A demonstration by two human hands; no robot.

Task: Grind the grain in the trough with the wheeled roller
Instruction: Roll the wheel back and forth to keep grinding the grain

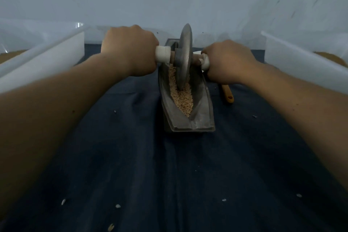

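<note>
We see a dark blue cloth (131,156) covering the work surface from the near edge to a pale wall at the far side.

Two white translucent plastic bins stand on it. One bin (47,58) is at the far left and the other bin (293,56) is at the far right. A patch of brown material shows behind each.

Both forearms reach in from the near corners.
- The left hand (130,51) is closed round the left handle end, with its back toward us.
- The right hand (227,62) is closed round the right handle end in the same way. Its fingers are mostly hidden from us.

A grey metal boat-shaped trough (202,111) lies lengthwise, near to far, at the middle of the cloth between the two bins.

The wheeled roller (185,54) is a grey metal disc on a wooden axle with white-wrapped handle ends. It stands on edge in the far half of the trough, between the hands. Its lower rim is sunk in the grain.

The pale tan grain (181,98) fills the groove from its near tip up to the disc.

A yellow-brown wooden utensil handle (228,94) lies on the cloth just right of the trough. Its far end is hidden under the right hand.

A few stray pale grains (118,206) are scattered over the near cloth.
</note>
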